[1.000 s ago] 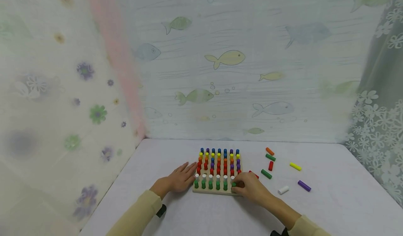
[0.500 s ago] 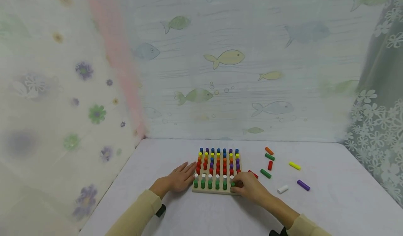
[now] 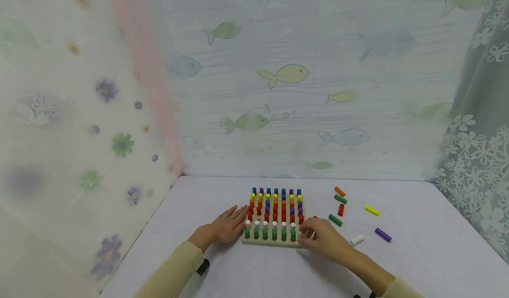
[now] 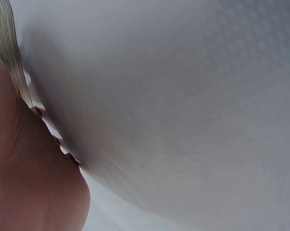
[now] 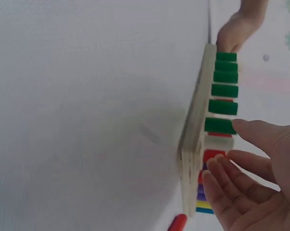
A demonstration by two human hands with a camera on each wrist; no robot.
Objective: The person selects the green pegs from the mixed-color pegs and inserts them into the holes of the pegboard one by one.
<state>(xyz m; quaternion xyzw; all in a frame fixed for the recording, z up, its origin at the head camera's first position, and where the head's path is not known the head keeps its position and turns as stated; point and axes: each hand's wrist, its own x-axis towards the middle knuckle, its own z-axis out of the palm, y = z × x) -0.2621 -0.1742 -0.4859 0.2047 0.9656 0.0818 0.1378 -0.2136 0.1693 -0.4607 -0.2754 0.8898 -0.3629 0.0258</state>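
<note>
A wooden pegboard (image 3: 274, 243) stands on the white-covered table, filled with upright coloured pegs in rows. Nearest the person runs a row of green pegs; its rightmost green peg (image 3: 293, 235) stands upright in the board. My right hand (image 3: 324, 240) hovers at the front right corner, fingers loosely bent and holding nothing. In the right wrist view its thumb tip is close to that green peg (image 5: 219, 125); whether they touch I cannot tell. My left hand (image 3: 228, 226) lies flat with fingers extended, fingertips at the board's left edge. The left wrist view shows mostly tablecloth.
Loose pegs lie right of the board: orange (image 3: 339, 191), green (image 3: 336, 220), red (image 3: 341, 209), yellow (image 3: 372, 210), purple (image 3: 383, 234) and white (image 3: 357, 239), among others. A red peg (image 3: 316, 217) is partly hidden behind the right hand. A fish-patterned curtain hangs behind the table.
The right hand has let go of the rightmost green peg and moved slightly right, leaving the peg standing in the board. The left hand has not moved.
</note>
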